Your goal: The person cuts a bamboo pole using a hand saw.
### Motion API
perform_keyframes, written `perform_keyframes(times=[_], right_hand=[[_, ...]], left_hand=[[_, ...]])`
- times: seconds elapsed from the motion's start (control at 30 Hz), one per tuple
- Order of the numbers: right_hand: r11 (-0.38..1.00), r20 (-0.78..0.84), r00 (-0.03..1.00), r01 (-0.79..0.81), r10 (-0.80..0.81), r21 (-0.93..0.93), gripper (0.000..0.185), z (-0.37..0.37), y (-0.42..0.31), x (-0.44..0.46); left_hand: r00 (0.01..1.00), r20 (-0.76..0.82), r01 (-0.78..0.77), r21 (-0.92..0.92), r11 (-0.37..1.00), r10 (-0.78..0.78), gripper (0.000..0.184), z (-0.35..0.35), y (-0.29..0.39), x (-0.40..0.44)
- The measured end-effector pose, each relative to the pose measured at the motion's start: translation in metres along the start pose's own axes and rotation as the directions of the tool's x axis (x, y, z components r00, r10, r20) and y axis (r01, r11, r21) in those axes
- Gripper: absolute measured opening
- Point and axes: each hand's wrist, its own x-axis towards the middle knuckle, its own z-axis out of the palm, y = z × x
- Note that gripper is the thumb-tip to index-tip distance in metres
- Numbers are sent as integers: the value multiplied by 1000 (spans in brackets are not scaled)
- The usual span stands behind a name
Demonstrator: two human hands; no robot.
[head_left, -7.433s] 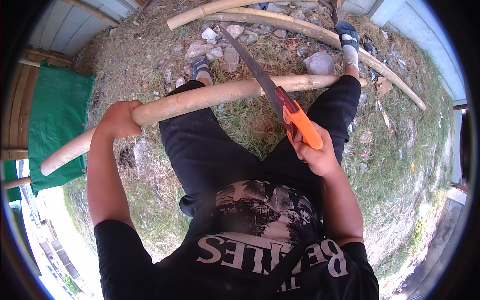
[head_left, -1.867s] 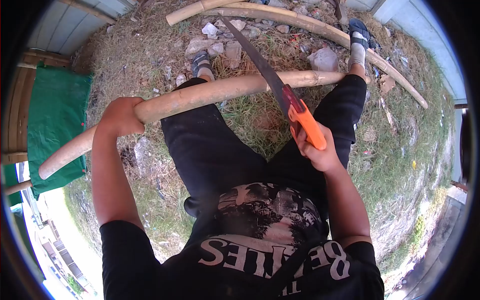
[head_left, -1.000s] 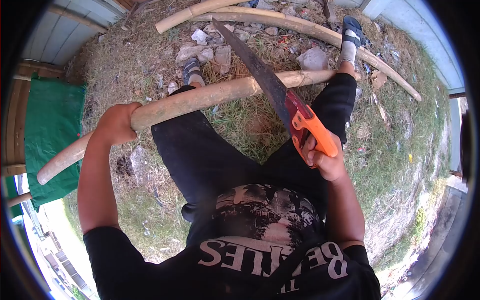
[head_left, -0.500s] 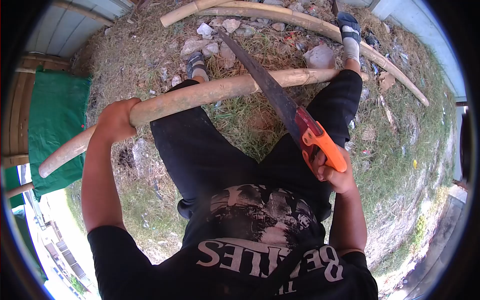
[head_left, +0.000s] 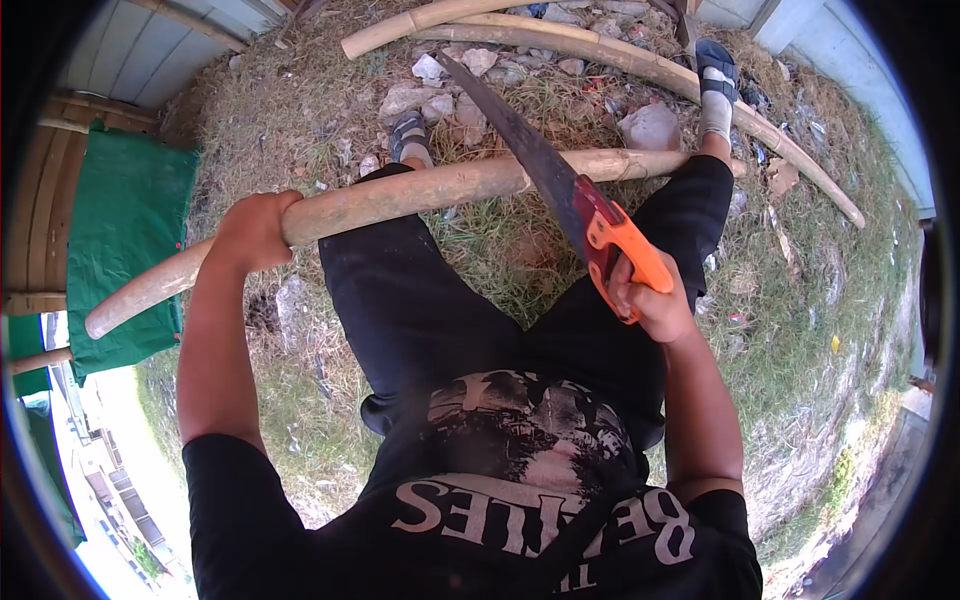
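Note:
A long bamboo pole (head_left: 410, 192) lies across both my thighs, its left end sticking out past my arm. My left hand (head_left: 256, 232) is wrapped round the pole left of my knee. In my right hand (head_left: 652, 302) is the orange and dark red handle of a hand saw (head_left: 545, 168), gripped above my right thigh. The dark blade slants up and left across the pole, its tip beyond it over the stones. Whether the teeth are cutting into the bamboo I cannot tell.
More bamboo poles (head_left: 640, 62) lie on the ground ahead. Stones (head_left: 650, 128) and litter are scattered over the dry grass between and beyond my feet. A green sheet (head_left: 130, 240) hangs at the left beside wooden boards. Pale wall panels (head_left: 850, 90) stand at the right.
My right hand and the saw have moved up and slightly left, pushing the blade farther across the pole. The whole view has shifted slightly. My left hand keeps its hold.

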Motion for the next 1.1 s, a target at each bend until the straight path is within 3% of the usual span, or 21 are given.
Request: perform_keyframes(times=[0.1, 0.17, 0.27, 0.37, 0.4, 0.47, 0.5, 0.6, 0.83, 0.93, 1.1], right_hand=[[999, 20, 999, 34, -35, 26, 10, 11, 8, 32], [996, -23, 998, 56, -55, 75, 10, 3, 4, 15], [986, 52, 996, 78, -71, -148, 10, -12, 3, -48], [999, 11, 1000, 6, -5, -45, 12, 0, 8, -15], [999, -21, 999, 50, -50, 3, 13, 11, 22, 17], [948, -33, 993, 115, -110, 296, 16, -3, 23, 37], [946, -79, 994, 102, -81, 307, 16, -6, 23, 28], [1000, -45, 999, 9, -10, -17, 17, -5, 8, -39], [986, -99, 990, 111, -99, 124, 9, 17, 23, 17], [989, -105, 990, 107, -96, 101, 9, 8, 16, -16], [998, -25, 998, 63, -64, -28, 8, 3, 5, -30]], left_hand=[[999, -32, -19, 16, 1000, 19, 62, 2, -2, -2], [999, 35, -30, -2, 1000, 30, 63, -4, 0, 2], [1000, 20, 1, 28, 1000, -1, 62, -4, -4, 3], [999, 40, 18, 44, 999, -20, 62, -2, 4, -5], [999, 38, 21, 40, 999, -22, 62, -5, 8, -5], [998, 64, 18, 24, 1000, -20, 62, -8, 5, -8], [998, 61, 13, 13, 1000, -14, 62, -13, 3, 0], [999, 48, -3, -15, 1000, 4, 63, -14, 0, 0], [1000, 2, 22, 40, 999, -22, 63, -7, 5, -5], [998, 62, -25, -7, 1000, 25, 63, -9, -2, -1], [1000, -10, 22, 41, 999, -21, 63, -1, 3, 0]])
